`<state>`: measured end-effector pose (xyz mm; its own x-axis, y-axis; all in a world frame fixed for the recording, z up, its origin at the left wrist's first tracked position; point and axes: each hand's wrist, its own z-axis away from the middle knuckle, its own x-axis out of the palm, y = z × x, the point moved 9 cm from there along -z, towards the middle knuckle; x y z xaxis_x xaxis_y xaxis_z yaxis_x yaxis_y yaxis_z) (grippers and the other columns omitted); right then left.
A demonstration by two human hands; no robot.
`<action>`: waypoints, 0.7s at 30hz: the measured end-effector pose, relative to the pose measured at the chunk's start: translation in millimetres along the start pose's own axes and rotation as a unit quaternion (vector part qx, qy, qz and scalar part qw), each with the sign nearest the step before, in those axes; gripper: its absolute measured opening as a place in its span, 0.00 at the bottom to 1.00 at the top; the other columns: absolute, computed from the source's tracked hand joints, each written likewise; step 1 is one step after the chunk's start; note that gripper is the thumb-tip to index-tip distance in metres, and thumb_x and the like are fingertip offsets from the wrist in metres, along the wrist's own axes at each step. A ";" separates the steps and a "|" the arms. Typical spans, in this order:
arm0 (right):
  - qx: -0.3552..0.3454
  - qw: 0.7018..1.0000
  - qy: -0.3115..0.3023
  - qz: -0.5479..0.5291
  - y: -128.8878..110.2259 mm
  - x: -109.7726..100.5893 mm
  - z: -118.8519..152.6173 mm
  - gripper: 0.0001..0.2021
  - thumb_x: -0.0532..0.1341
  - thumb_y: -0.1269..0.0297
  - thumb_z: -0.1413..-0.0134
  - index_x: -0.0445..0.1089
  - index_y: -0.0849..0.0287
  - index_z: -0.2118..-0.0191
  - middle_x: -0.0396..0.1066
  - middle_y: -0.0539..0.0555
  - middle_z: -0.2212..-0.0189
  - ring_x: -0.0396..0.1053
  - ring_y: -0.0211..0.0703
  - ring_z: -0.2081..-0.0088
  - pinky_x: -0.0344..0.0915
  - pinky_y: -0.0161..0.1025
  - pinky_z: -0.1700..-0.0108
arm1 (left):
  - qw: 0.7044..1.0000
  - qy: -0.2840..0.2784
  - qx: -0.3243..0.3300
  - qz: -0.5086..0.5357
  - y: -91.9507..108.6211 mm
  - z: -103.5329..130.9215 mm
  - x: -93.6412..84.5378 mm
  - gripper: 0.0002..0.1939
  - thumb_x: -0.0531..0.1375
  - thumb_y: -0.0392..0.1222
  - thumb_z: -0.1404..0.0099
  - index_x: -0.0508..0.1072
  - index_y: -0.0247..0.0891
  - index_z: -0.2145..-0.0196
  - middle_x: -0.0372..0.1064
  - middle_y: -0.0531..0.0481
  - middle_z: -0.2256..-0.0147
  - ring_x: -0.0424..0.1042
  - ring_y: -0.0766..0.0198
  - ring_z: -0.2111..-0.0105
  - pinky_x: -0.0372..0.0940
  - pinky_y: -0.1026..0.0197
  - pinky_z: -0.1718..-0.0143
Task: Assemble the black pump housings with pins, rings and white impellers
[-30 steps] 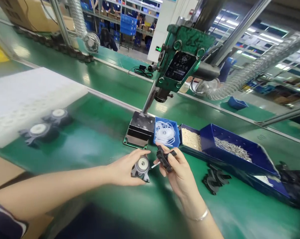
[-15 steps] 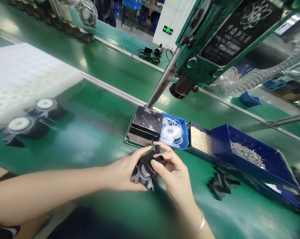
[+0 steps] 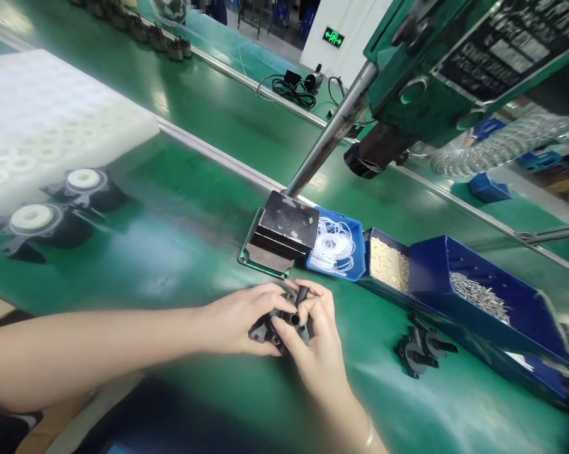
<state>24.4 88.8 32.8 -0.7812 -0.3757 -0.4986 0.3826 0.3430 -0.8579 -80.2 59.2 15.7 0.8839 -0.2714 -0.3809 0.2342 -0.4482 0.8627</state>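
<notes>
In the middle of the bench, my left hand (image 3: 246, 318) is closed around a black pump housing (image 3: 259, 330) with forked feet. My right hand (image 3: 315, 334) grips a black pump cover (image 3: 294, 320) with two pipe stubs, which lies over the housing. Fingers of both hands hide most of the join, so I cannot tell whether it is fully seated. To the right lie two more black pump covers (image 3: 414, 356). Two similar housings with white rings, a nearer one (image 3: 32, 217) and a farther one (image 3: 83, 179), sit at the left.
Behind my hands stands a green press (image 3: 402, 101) with a dark base block (image 3: 288, 221). A blue tray (image 3: 361, 261) of white rings, a bin of small beige pieces (image 3: 389, 265) and a bin of metal screws (image 3: 477, 296) line the right. White foam (image 3: 67, 82) with rings lies left.
The cover has come down over the housing and hides its pale inner face. My right hand has shifted left, with both hands closer together. The view has tilted slightly.
</notes>
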 end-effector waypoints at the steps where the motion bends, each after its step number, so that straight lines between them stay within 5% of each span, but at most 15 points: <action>1: -0.004 1.000 -0.006 0.002 -0.1 1.4 0.2 0.14 0.63 0.62 0.40 0.55 0.54 0.69 0.58 0.56 0.48 0.61 0.51 0.41 0.62 0.50 0.43 | 1.000 0.001 -0.002 0.001 -0.9 0.3 0.1 0.28 0.69 0.43 0.42 0.62 0.42 0.48 0.65 0.39 0.47 0.64 0.50 0.42 0.64 0.49 0.43; 14: -0.063 0.997 -0.033 -0.017 -4.0 2.8 -3.2 0.12 0.62 0.63 0.39 0.55 0.54 0.68 0.59 0.57 0.48 0.61 0.49 0.41 0.59 0.49 0.41 | 1.000 0.010 0.003 -0.010 -3.3 3.4 0.1 0.30 0.70 0.45 0.43 0.62 0.42 0.47 0.66 0.40 0.47 0.66 0.50 0.43 0.64 0.50 0.45; 21: -0.063 0.997 0.003 -0.038 -2.7 4.0 -1.5 0.14 0.62 0.61 0.40 0.55 0.54 0.70 0.61 0.57 0.49 0.65 0.49 0.43 0.61 0.48 0.42 | 1.000 0.020 0.020 -0.013 2.3 3.5 -2.7 0.30 0.70 0.45 0.43 0.62 0.41 0.48 0.67 0.41 0.49 0.67 0.50 0.45 0.64 0.51 0.46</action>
<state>19.5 87.7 33.4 -0.8087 -0.4001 -0.4311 0.2569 0.4190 -0.8709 -83.4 56.0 17.5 0.8937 -0.2243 -0.3886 0.2422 -0.4878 0.8387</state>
